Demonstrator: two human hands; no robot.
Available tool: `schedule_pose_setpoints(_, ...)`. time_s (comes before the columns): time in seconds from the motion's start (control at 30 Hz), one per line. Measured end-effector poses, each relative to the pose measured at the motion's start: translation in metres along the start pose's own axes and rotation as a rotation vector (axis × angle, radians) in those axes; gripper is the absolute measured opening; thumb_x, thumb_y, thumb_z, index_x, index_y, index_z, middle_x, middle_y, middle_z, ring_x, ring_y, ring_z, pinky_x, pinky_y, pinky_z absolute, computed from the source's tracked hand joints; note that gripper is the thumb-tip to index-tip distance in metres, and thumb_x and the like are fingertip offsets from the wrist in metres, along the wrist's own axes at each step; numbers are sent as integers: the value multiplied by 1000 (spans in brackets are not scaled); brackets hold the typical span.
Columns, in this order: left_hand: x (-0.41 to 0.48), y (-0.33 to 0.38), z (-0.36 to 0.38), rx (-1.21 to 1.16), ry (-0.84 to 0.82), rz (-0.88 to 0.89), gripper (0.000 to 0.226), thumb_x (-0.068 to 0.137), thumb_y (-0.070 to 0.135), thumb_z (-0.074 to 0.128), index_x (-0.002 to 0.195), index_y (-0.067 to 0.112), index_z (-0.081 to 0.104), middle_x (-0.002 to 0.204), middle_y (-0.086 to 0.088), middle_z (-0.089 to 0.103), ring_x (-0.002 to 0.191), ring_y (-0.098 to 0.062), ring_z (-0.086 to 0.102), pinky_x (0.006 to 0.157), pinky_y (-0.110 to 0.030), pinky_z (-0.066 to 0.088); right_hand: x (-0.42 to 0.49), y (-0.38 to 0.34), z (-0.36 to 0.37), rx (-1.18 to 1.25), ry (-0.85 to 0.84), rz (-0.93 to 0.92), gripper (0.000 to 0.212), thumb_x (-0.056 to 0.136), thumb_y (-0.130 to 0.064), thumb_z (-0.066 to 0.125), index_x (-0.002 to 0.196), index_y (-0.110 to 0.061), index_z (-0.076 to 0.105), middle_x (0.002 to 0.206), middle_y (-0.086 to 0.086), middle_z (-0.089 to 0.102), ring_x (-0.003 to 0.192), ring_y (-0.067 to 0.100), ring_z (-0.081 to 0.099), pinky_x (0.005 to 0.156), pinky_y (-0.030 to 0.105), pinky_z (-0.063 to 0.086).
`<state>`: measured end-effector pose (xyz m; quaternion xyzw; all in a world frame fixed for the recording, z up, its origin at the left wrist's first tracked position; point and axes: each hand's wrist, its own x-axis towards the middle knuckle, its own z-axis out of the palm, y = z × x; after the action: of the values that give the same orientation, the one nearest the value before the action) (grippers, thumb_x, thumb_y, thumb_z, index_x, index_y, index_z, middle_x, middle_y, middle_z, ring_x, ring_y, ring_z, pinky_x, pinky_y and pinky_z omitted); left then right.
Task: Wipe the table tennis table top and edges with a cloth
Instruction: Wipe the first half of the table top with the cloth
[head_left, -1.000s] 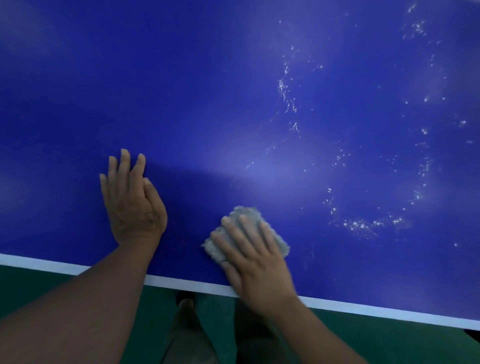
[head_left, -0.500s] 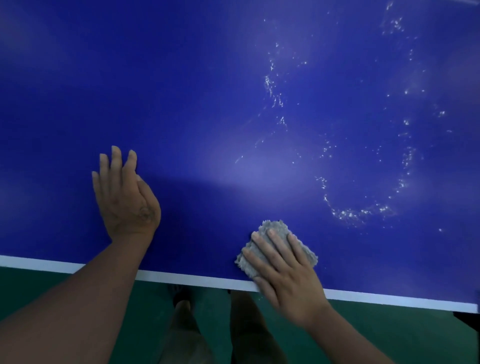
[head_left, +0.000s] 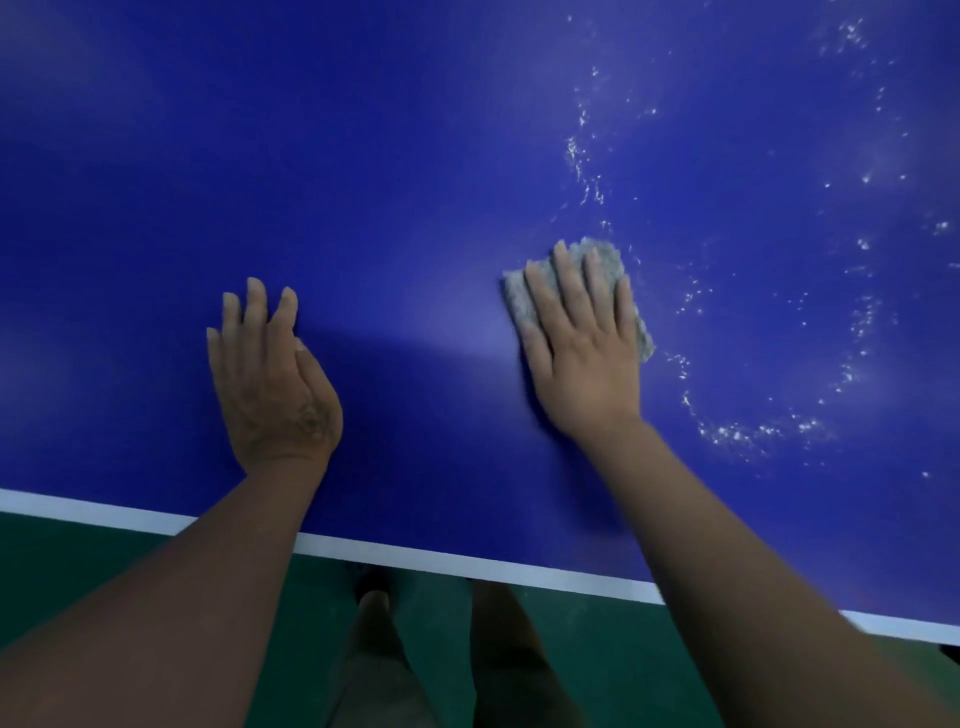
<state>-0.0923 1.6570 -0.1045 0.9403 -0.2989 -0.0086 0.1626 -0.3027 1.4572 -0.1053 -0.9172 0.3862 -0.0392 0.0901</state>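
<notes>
Right hand (head_left: 582, 358) slides the cloth (head_left: 602, 254) up from the white edge stripe (head_left: 467, 564) toward 12 o'clock, fingers flat, pressing it on the blue table top (head_left: 389, 156). Left hand (head_left: 275, 384) rests flat, open. Speckles (head_left: 737, 431) at the cloth's 3 o'clock look unwiped, imo.

Table tennis table top (head_left: 363, 156): hard, smooth blue coating, semi-matt. Gives back a soft, diffuse sheen near the middle, no sharp reflections.
White edge line (head_left: 415, 560): flat paint, matt, flush with the blue.
Cloth (head_left: 610, 252): grey, coarse fuzzy pile, terry or microfibre by the look. Rough and matted along the fringe.
White specks (head_left: 727, 431) on the blue at right: fine, grainy, faintly glinting. Powder or droplets, cannot tell.
Floor (head_left: 623, 654): dark green, matt, even.
</notes>
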Motion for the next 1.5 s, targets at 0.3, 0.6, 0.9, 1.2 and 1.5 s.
schedule_pose_setpoints(0.3,1,-4,2,-39,1,0,49,112,13,33,160,10,46,174,-13,32,166,-33,17,135,-54,10,-73,-50,13,48,-152,-422,57,114,-44,37,169,-28,32,179,2,18,166,29,13,131,61,15)
schedule_pose_setpoints(0.6,15,19,7,136,-113,-105,63,112,43,18,172,22,17,181,-8,6,167,-31,-1,134,-58,2,96,-26,-11,13,-71,96,61,111,-39,30,171,-30,22,180,0,11,167,24,2,133,52,1)
schedule_pose_setpoints(0.9,84,90,48,267,-149,-111,77,107,62,1,172,23,-7,180,-11,-12,166,-39,-11,133,-62,-2,49,38,-16,115,9,-178,60,109,-31,54,164,-12,40,175,7,29,165,27,19,132,55,20)
schedule_pose_setpoints(1.2,99,98,51,173,-116,-120,70,110,56,17,173,26,11,181,-7,1,167,-34,-3,134,-59,2,111,-11,2,13,60,-166,60,112,-42,38,167,-16,37,176,9,25,165,30,17,132,54,20)
schedule_pose_setpoints(1.5,101,102,46,136,-119,-139,70,109,54,20,173,26,16,181,-6,4,167,-31,-3,134,-56,0,172,-2,2,81,74,-84,60,111,-41,44,166,-18,39,175,7,28,165,28,18,133,51,15)
